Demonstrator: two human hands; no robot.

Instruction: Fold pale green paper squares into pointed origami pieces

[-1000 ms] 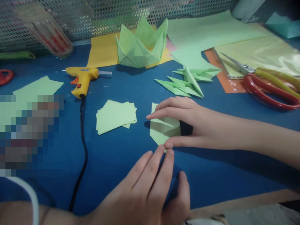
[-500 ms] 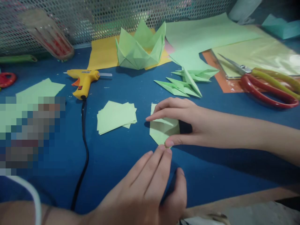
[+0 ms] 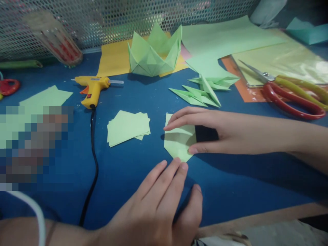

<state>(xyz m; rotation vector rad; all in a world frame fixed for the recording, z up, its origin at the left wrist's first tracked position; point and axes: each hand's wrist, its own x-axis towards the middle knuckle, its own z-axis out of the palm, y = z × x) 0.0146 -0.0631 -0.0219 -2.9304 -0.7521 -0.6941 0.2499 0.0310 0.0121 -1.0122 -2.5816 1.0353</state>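
A small light-green folded paper (image 3: 178,143) lies on the blue table top (image 3: 128,171). My right hand (image 3: 205,131) rests on it from the right, fingers stretched flat across the top and thumb pressing its lower right edge. My left hand (image 3: 164,201) lies flat below it, fingers extended, with the fingertips touching the paper's bottom point.
A stack of green paper squares (image 3: 128,128) sits left of the folded paper. Behind are a yellow glue gun (image 3: 92,87) with black cord, a green paper crown (image 3: 153,51), folded green pieces (image 3: 202,90), red-handled scissors (image 3: 289,95) on coloured sheets, and a mesh wall.
My right thumb has slid up and right along the paper's lower edge, uncovering the bottom point. My left hand has barely shifted.
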